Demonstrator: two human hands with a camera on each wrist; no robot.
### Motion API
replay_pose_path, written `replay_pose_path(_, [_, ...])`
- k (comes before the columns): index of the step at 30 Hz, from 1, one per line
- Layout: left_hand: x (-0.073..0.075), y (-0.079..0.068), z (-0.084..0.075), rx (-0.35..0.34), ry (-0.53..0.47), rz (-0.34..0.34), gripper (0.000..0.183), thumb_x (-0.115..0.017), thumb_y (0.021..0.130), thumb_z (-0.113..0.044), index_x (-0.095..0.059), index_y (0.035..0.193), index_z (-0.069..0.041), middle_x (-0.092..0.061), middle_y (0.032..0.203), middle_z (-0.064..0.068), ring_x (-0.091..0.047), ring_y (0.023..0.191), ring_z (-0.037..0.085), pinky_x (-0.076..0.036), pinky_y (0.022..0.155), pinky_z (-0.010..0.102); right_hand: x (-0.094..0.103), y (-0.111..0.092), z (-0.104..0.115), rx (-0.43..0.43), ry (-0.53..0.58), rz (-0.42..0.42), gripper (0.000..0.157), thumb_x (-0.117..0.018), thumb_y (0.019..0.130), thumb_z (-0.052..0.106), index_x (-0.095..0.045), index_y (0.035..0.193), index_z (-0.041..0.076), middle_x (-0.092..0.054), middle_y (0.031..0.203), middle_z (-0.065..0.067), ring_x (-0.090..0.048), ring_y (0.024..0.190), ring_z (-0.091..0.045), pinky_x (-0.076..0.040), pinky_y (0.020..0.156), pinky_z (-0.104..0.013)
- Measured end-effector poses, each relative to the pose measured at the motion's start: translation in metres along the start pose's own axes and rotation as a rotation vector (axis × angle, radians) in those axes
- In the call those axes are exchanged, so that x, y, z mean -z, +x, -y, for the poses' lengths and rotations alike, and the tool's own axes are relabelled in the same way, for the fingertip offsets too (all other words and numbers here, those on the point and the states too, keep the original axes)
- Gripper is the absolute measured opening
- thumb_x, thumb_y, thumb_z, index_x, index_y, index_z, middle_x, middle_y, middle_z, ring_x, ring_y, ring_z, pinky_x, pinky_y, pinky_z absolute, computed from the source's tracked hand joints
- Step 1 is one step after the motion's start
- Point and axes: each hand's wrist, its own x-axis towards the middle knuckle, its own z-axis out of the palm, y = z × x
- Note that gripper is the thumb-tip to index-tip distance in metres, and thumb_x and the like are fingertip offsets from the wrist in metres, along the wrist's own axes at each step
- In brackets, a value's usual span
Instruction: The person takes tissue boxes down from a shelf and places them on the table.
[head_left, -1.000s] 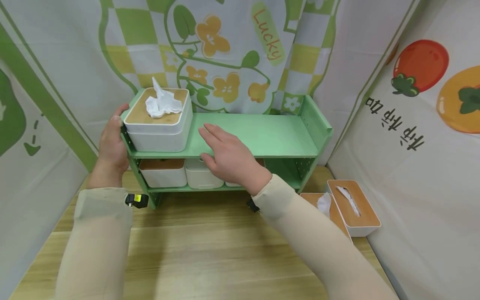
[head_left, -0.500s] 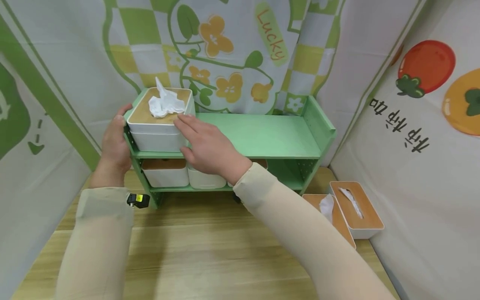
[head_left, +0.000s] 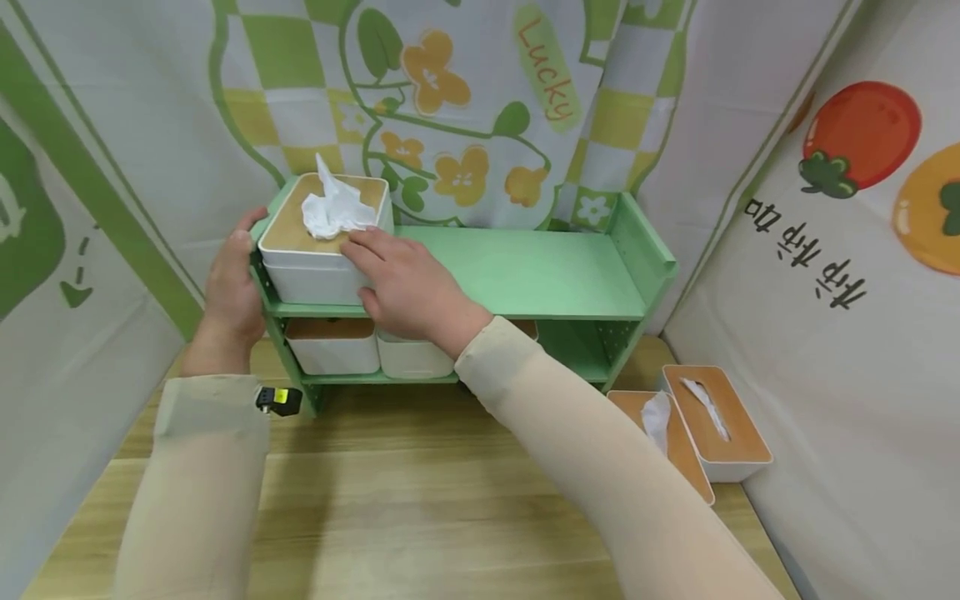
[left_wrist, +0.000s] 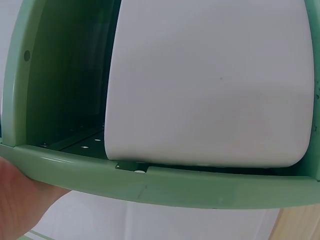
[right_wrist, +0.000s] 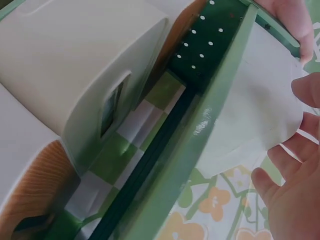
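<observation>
A white tissue box (head_left: 318, 279) with a wood-look lid and a white tissue (head_left: 335, 208) poking out sits at the left end of the green shelf's (head_left: 525, 262) top board. My right hand (head_left: 412, 283) touches the box's right front, its fingertips near the lid's edge. In the right wrist view, the right hand's (right_wrist: 300, 170) fingers are spread beside the box's white wall (right_wrist: 257, 100). My left hand (head_left: 231, 287) holds the shelf's left side panel. Only part of the left hand (left_wrist: 22, 202) shows in the left wrist view, below the green panel (left_wrist: 215, 190).
Several white bins stand on the lower board, among them a wood-topped one (head_left: 333, 354) and a plain one (head_left: 415, 358). At the right, two more tissue boxes, one with a slit lid (head_left: 720, 417), rest on the wooden table (head_left: 390, 500). Printed cloth (head_left: 465, 100) hangs behind.
My right hand has moved left from above the top board until it touches the tissue box. The left hand stays at the shelf's side panel. The view has shifted slightly.
</observation>
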Motion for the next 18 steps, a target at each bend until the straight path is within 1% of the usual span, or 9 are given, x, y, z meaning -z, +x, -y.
replay_pose_path(1, [0.0,0.001,0.0,0.004,-0.007,0.006,0.05,-0.026,0.106,-0.043,-0.036,0.154,-0.034,-0.027,0.159,0.007,-0.031,0.135,0.031,-0.03,0.106,0.041,0.0,-0.001,0.0,-0.003,-0.004,-0.004,0.054,-0.046,0.102,0.03,-0.039,0.153,0.014,-0.035,0.157,-0.002,-0.026,0.145,-0.015,-0.027,0.113,-0.032])
replay_pose_path(3, [0.0,0.001,0.0,0.008,-0.023,0.016,0.051,-0.026,0.106,-0.043,-0.036,0.154,-0.035,-0.025,0.16,0.008,-0.03,0.136,0.032,-0.031,0.105,0.041,0.001,-0.002,0.0,-0.008,-0.004,-0.019,0.052,-0.046,0.102,0.03,-0.041,0.152,0.015,-0.037,0.155,-0.001,-0.029,0.143,-0.014,-0.03,0.111,-0.033])
replay_pose_path(6, [0.0,0.001,0.001,-0.002,-0.068,0.015,0.051,-0.027,0.106,-0.042,-0.036,0.154,-0.032,-0.027,0.158,0.011,-0.033,0.134,0.032,-0.036,0.1,0.035,0.002,-0.004,0.002,-0.004,-0.007,-0.05,0.048,-0.047,0.102,0.03,-0.047,0.147,0.015,-0.042,0.152,-0.001,-0.033,0.141,-0.015,-0.035,0.108,-0.036])
replay_pose_path(8, [0.0,0.001,0.002,-0.022,-0.093,0.021,0.051,-0.027,0.106,-0.04,-0.037,0.154,-0.029,-0.03,0.154,0.013,-0.04,0.127,0.031,-0.042,0.091,0.029,0.003,-0.006,0.003,-0.004,-0.01,-0.082,0.043,-0.047,0.101,0.029,-0.052,0.142,0.015,-0.046,0.148,-0.001,-0.038,0.138,-0.015,-0.038,0.104,-0.037])
replay_pose_path(10, [0.0,0.001,0.002,-0.038,-0.108,0.023,0.05,-0.028,0.106,-0.04,-0.039,0.153,-0.027,-0.034,0.15,0.015,-0.046,0.12,0.027,-0.046,0.085,0.025,0.004,-0.009,0.004,-0.004,-0.014,-0.116,0.036,-0.048,0.101,0.029,-0.057,0.134,0.015,-0.051,0.142,-0.001,-0.044,0.133,-0.016,-0.042,0.099,-0.037])
replay_pose_path(13, [0.0,0.001,0.003,-0.05,-0.112,0.026,0.05,-0.028,0.106,-0.04,-0.04,0.153,-0.027,-0.037,0.142,0.014,-0.05,0.109,0.02,-0.049,0.08,0.023,0.008,-0.011,0.006,-0.013,-0.027,-0.144,0.026,-0.048,0.1,0.028,-0.06,0.12,0.016,-0.057,0.129,0.002,-0.053,0.12,-0.016,-0.046,0.088,-0.037])
replay_pose_path(15, [0.0,0.001,0.003,-0.048,-0.108,0.027,0.049,-0.028,0.106,-0.04,-0.041,0.152,-0.028,-0.038,0.141,0.013,-0.05,0.109,0.02,-0.048,0.081,0.023,0.012,-0.01,0.008,-0.025,-0.036,-0.128,0.029,-0.047,0.1,0.03,-0.06,0.123,0.018,-0.057,0.125,0.003,-0.055,0.114,-0.016,-0.046,0.085,-0.036])
replay_pose_path(16, [0.0,0.001,0.003,-0.046,-0.113,0.03,0.049,-0.028,0.106,-0.04,-0.04,0.153,-0.028,-0.037,0.142,0.013,-0.049,0.11,0.02,-0.048,0.083,0.023,0.014,-0.009,0.009,-0.03,-0.041,-0.115,0.032,-0.047,0.101,0.031,-0.059,0.128,0.02,-0.056,0.127,0.004,-0.054,0.115,-0.015,-0.045,0.086,-0.036])
replay_pose_path(18, [0.002,0.001,0.002,-0.038,-0.115,0.029,0.049,-0.028,0.106,-0.04,-0.04,0.153,-0.029,-0.037,0.142,0.013,-0.048,0.112,0.02,-0.047,0.084,0.023,0.016,-0.005,0.011,-0.029,-0.051,-0.062,0.043,-0.046,0.102,0.033,-0.051,0.143,0.022,-0.052,0.137,0.002,-0.05,0.124,-0.015,-0.043,0.094,-0.036])
